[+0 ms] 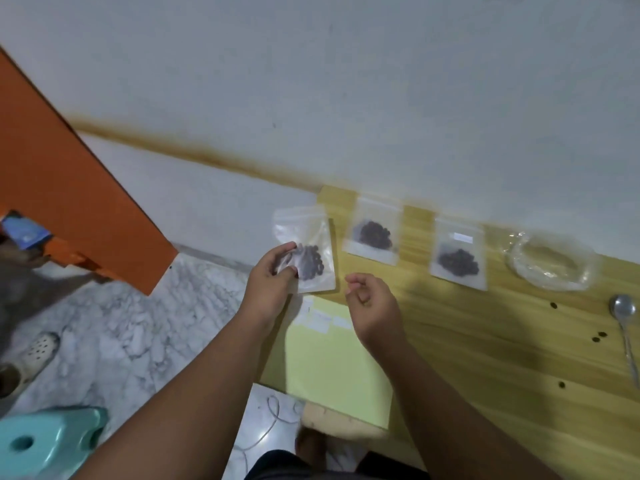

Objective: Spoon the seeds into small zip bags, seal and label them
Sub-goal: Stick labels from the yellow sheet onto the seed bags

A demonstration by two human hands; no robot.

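At the wooden table's [485, 344] left edge, our left hand [273, 273] pinches a small zip bag [313, 237] by its lower left side, thumb and fingers curled on the plastic, with dark seeds [311, 263] pooled low inside. At four o'clock from it our right hand [372, 306] hovers over a yellow label sheet [332, 362], fingers loosely curled, holding nothing we can see. At one o'clock lie a second bag [374, 233] and a third bag [458, 256] – the latter white-labelled. Further right sit a clear plastic dish [550, 263] and, at its five o'clock, a spoon [625, 323].
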